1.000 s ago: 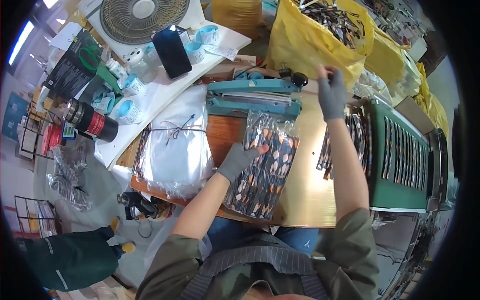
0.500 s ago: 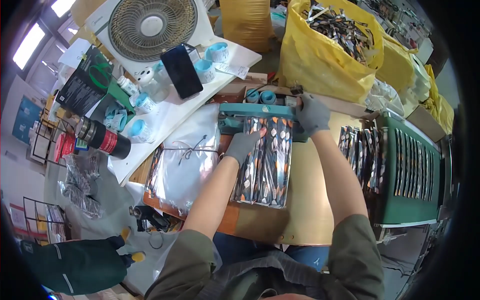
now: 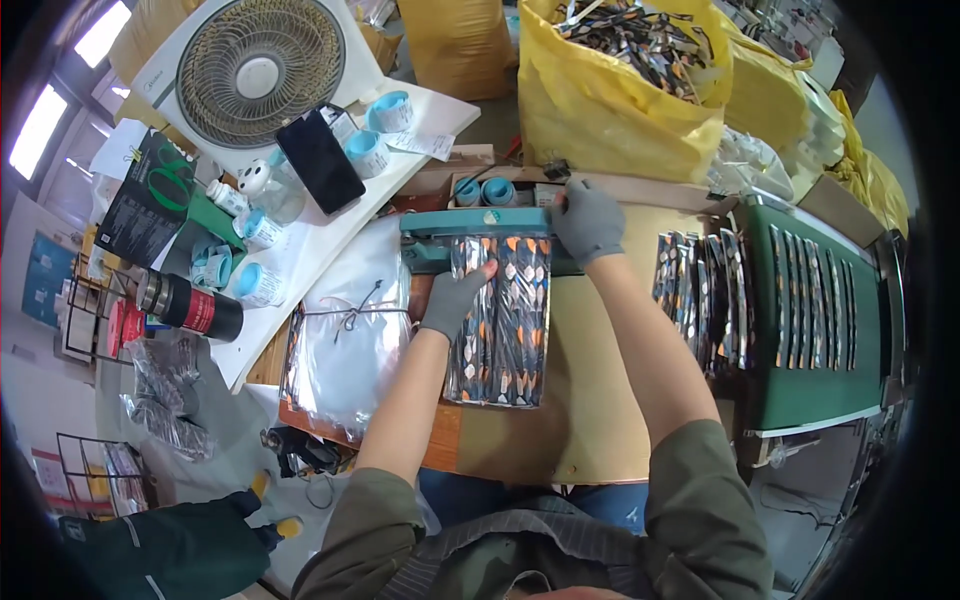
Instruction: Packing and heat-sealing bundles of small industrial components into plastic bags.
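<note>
A teal hand-press bag sealer (image 3: 470,224) lies across the far side of the work board, its long arm lowered. Under that arm runs the upper end of a clear plastic bag (image 3: 500,345), filled with black, orange and white patterned strips. My left hand (image 3: 452,304), in a grey glove with a bare thumb tip, grips the bag's left side near the top, thumb over it; its other fingers are mostly hidden. My right hand (image 3: 590,222), also grey-gloved, is closed on the right end of the sealer's arm.
Left are a tied stack of clear bags (image 3: 350,320) and a white table with a phone (image 3: 320,160), fan (image 3: 258,75), tape rolls and black flask (image 3: 195,305). Right, patterned strips (image 3: 705,300) lie beside a green conveyor belt (image 3: 815,390). Behind stands a yellow sack (image 3: 620,120).
The whole scene has shifted left in the picture as the view turned. Both hands keep their places on the bag and the sealer's arm, which looks lowered in both frames.
</note>
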